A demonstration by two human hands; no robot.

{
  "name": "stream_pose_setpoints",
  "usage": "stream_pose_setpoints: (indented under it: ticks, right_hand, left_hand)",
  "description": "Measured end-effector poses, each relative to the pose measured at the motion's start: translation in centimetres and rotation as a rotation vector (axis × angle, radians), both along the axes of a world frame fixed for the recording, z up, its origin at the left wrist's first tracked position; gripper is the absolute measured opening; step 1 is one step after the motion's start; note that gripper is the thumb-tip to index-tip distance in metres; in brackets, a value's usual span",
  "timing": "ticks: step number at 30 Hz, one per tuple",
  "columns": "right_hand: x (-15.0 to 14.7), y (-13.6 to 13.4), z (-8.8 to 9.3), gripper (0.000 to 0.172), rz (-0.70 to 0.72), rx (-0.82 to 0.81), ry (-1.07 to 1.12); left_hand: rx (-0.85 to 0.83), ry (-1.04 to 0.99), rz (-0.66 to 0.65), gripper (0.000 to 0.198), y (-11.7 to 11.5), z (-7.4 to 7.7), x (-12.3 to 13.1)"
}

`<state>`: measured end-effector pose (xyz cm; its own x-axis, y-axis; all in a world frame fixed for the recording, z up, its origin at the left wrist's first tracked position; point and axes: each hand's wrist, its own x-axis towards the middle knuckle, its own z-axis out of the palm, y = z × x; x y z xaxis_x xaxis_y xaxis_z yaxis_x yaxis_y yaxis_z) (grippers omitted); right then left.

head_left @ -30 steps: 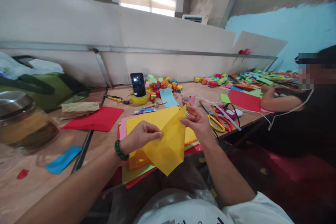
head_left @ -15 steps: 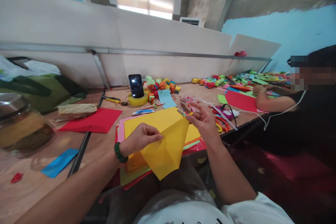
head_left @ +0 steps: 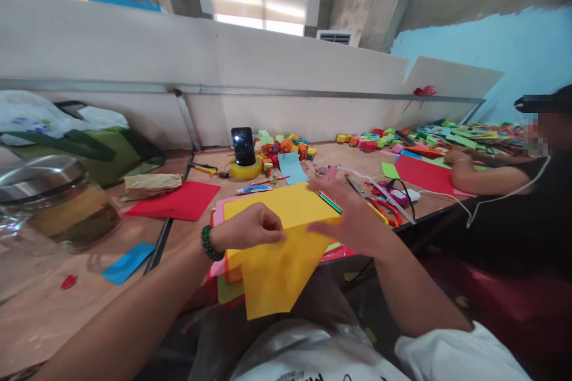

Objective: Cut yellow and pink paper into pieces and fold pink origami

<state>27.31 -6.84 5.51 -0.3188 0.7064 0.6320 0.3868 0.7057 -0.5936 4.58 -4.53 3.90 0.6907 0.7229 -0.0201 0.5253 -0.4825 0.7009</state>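
Note:
My left hand [head_left: 250,231], with a green bead bracelet at the wrist, is closed in a pinch on the upper left edge of a yellow paper sheet [head_left: 279,271]. The sheet hangs over the table's front edge towards my lap. My right hand [head_left: 353,214] is blurred by motion; its fingers look spread, at the sheet's right edge. Under both hands lies a stack of coloured paper [head_left: 277,205] with a yellow sheet on top.
Scissors [head_left: 379,205], a phone on a tape roll [head_left: 243,152], small paper cubes [head_left: 286,146], a red sheet [head_left: 181,199], a blue strip [head_left: 127,262] and a glass jar [head_left: 62,208] lie around. Another person's arm [head_left: 478,175] rests at the right.
The yellow sheet has come down from a raised fold to hang flatter over the table edge. My right hand let go of its top corner and moved down to its right side.

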Motion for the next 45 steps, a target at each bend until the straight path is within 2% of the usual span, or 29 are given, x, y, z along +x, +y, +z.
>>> stream_pose_setpoints:
  ticks: [2, 4, 5, 6, 8, 9, 10, 12, 14, 15, 17, 19, 21, 23, 25, 27, 29, 31, 33, 35, 37, 38, 41, 45]
  right_hand:
    - [-1.2, -1.0, 0.7, 0.055, 0.100, -0.044, -0.378]
    - [-1.7, -1.0, 0.8, 0.059, 0.091, -0.066, -0.550]
    - [-1.7, -0.6, 0.8, 0.057, 0.059, -0.062, -0.535]
    - [-1.5, -0.1, 0.8, 0.054, 0.026, -0.046, -0.463]
    - [-0.9, 1.3, 0.5, 0.047, -0.025, -0.020, -0.231]
    - [-0.7, 2.1, 0.2, 0.044, -0.032, -0.012, -0.111]
    - [-0.5, 2.9, -0.1, 0.042, -0.028, 0.000, -0.001]
    - [-0.4, 4.3, -0.9, 0.029, 0.012, 0.066, 0.144]
    - [-0.7, 5.4, -1.9, 0.008, 0.044, 0.223, 0.166]
    - [-0.9, 5.8, -2.5, 0.008, 0.057, 0.308, 0.132]
    - [-1.4, 6.4, -4.0, 0.014, 0.084, 0.440, -0.001]
    - [-1.8, 6.6, -5.8, 0.018, 0.110, 0.491, -0.192]
    - [-2.1, 6.7, -7.7, 0.022, 0.141, 0.475, -0.368]
    - [-2.3, 6.7, -9.3, 0.025, 0.173, 0.434, -0.474]
    - [-2.3, 6.7, -10.5, 0.025, 0.203, 0.391, -0.519]
    - [-2.0, 6.7, -11.0, 0.024, 0.224, 0.357, -0.557]
    - [-1.6, 6.6, -10.8, 0.025, 0.252, 0.315, -0.594]
    - [-1.1, 6.5, -9.8, 0.029, 0.306, 0.225, -0.640]
    - [-0.9, 6.3, -8.2, 0.032, 0.373, 0.065, -0.688]
    - [-1.2, 6.3, -6.2, 0.026, 0.395, -0.137, -0.728]
    - [-2.2, 6.9, -4.4, 0.019, 0.251, -0.388, -0.761]
    - [-2.9, 7.3, -3.8, 0.020, 0.219, -0.435, -0.779]
    - [-5.5, 9.0, -3.2, 0.029, 0.163, -0.547, -0.822]
    - [-8.8, 10.8, -3.8, 0.034, 0.160, -0.689, -0.902]
  left_hand:
    - [0.184, 0.126, -0.008, 0.017, -1.4, 2.1, 0.6]
    - [0.381, 0.184, 0.029, 0.018, -2.9, 4.5, 0.6]
    - [0.405, 0.143, 0.035, 0.018, -3.5, 5.6, 0.3]
    - [0.416, 0.059, 0.048, 0.028, -3.8, 6.5, -0.3]
    - [0.411, -0.166, 0.087, 0.066, -3.8, 7.4, -1.9]
    - [0.399, -0.282, 0.092, 0.081, -3.3, 7.3, -2.8]
    - [0.381, -0.374, 0.083, 0.089, -2.7, 6.9, -3.7]
    - [0.417, -0.415, 0.103, 0.084, -1.0, 5.5, -5.0]
    - [0.509, -0.321, 0.122, 0.054, 0.4, 3.7, -5.7]
    - [0.558, -0.255, 0.095, 0.040, 0.9, 2.9, -5.7]
    - [0.635, -0.093, 0.053, 0.028, 1.1, 1.5, -5.6]
    - [0.634, 0.121, 0.002, 0.034, 0.7, 0.3, -5.4]
    - [0.552, 0.321, -0.035, 0.057, 0.2, -0.7, -5.3]
    - [0.459, 0.428, -0.057, 0.071, 0.0, -1.8, -5.2]
    - [0.422, 0.456, -0.067, 0.069, 0.0, -2.8, -5.0]
    - [0.452, 0.463, -0.059, 0.061, 0.1, -3.5, -4.7]
    - [0.505, 0.466, -0.040, 0.056, 0.2, -3.9, -4.3]
    - [0.540, 0.463, -0.036, 0.050, 0.1, -4.1, -4.0]
    - [0.553, 0.464, -0.027, 0.044, -0.1, -4.1, -3.8]
    - [0.554, 0.476, 0.001, 0.040, -0.3, -4.2, -3.7]
    - [0.554, 0.493, 0.025, 0.037, -0.4, -4.5, -3.7]
    - [0.549, 0.503, 0.027, 0.037, -0.4, -4.6, -3.8]
    - [0.514, 0.537, 0.026, 0.040, -0.4, -5.1, -3.8]
    - [0.482, 0.527, 0.040, 0.039, -0.4, -5.1, -3.7]
